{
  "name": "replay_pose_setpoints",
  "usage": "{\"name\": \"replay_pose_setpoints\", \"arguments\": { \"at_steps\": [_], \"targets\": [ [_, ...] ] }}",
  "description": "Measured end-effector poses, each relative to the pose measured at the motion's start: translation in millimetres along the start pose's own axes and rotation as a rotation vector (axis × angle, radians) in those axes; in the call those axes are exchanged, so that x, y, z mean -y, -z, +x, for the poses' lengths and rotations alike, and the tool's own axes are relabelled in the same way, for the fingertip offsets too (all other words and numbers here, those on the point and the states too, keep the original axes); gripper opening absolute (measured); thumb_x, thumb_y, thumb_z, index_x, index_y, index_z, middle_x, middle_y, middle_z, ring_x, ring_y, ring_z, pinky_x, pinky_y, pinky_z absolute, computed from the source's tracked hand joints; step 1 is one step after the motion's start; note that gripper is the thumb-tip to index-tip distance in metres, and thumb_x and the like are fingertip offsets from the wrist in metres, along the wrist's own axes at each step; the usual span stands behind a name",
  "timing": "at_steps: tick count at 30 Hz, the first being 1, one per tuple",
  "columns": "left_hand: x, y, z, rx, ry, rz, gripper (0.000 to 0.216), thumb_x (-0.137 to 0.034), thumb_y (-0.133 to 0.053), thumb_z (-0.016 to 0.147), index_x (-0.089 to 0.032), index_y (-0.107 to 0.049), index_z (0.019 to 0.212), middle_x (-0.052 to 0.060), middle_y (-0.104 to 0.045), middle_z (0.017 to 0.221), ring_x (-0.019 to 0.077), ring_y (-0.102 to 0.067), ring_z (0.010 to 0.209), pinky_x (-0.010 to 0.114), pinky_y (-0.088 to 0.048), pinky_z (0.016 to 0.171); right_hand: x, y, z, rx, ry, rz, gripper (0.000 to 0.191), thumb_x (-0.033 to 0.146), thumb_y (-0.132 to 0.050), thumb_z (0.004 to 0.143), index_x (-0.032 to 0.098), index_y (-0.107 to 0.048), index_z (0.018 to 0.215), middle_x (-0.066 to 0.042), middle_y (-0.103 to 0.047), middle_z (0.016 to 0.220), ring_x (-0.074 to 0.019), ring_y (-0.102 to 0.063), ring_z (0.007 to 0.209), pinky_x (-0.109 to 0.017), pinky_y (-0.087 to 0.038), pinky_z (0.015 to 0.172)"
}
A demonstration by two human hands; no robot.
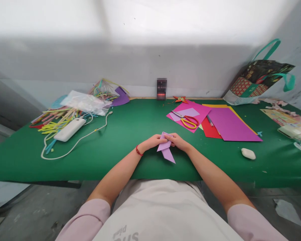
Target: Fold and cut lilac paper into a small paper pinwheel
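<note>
Over the front middle of the green table, both my hands pinch a folded piece of lilac paper (167, 152). My left hand (154, 141) grips its left upper side, a red beaded bracelet (138, 150) on that wrist. On the other side, my right hand (178, 141) has its thumb pressed on the paper's top, the other fingers partly hidden behind it. Two pointed strips hang down from the fold. Beyond my right hand lie scissors (189, 122) with red and yellow handles, on a lilac sheet (187, 113) and a magenta sheet (194, 129).
Purple sheets (237, 124) and a red sheet (211, 131) lie to the right, near a white case (248, 153). A patterned bag (253, 83) leans at the back right. Leftward are a white power bank (69, 129) with cable and a heap of paper strips (57, 122). A phone (161, 88) stands against the wall.
</note>
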State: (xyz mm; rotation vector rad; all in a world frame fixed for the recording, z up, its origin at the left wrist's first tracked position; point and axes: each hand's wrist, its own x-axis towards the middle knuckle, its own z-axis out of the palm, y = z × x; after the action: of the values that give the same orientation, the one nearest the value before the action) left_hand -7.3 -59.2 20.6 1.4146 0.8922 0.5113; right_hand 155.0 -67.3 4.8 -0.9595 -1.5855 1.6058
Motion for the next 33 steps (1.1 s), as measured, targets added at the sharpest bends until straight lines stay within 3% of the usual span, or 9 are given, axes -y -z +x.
{"name": "replay_pose_setpoints", "arguments": {
  "at_steps": [3,9,19,33],
  "targets": [
    [-0.3,-0.1,0.6,0.003,-0.007,-0.013,0.020,-0.028,-0.063,0.073,-0.010,-0.067,0.081,0.003,-0.067,0.074,0.0121,-0.056,0.065,0.022,-0.042,0.064,0.4,0.4,0.6,-0.032,0.006,0.004,0.051,0.065,-0.057,0.068,0.018,-0.043,0.052,0.008,-0.032,0.036,-0.0048,-0.026,0.034,-0.022,-0.016,0.036],
    [-2.7,-0.9,-2.9,0.163,-0.023,0.064,0.043,-0.047,-0.054,0.079,-0.012,-0.057,0.055,-0.001,-0.050,0.042,0.0088,-0.043,0.041,0.022,-0.035,0.047,4.7,4.2,-1.1,-0.081,0.038,0.023,0.052,0.064,-0.057,0.068,0.019,-0.038,0.048,0.008,-0.031,0.036,-0.0048,-0.025,0.034,-0.023,-0.017,0.036],
    [-7.8,-3.9,-6.3,0.210,-0.070,0.052,0.044,-0.050,-0.059,0.073,-0.013,-0.054,0.050,-0.001,-0.049,0.041,0.0081,-0.040,0.041,0.022,-0.034,0.047,5.5,5.4,-3.2,0.044,-0.024,0.105,0.053,0.066,-0.056,0.068,0.019,-0.042,0.048,0.009,-0.027,0.033,-0.0046,-0.022,0.032,-0.023,-0.011,0.034],
    [-2.1,-2.1,-3.4,0.131,-0.081,-0.048,0.042,-0.050,-0.060,0.073,-0.010,-0.060,0.060,-0.001,-0.050,0.041,0.0074,-0.040,0.040,0.022,-0.031,0.045,-2.5,2.9,1.3,0.029,-0.020,0.021,0.059,0.073,-0.047,0.069,0.021,-0.036,0.044,0.007,-0.028,0.031,-0.0052,-0.024,0.030,-0.022,-0.017,0.031]
  ]
}}
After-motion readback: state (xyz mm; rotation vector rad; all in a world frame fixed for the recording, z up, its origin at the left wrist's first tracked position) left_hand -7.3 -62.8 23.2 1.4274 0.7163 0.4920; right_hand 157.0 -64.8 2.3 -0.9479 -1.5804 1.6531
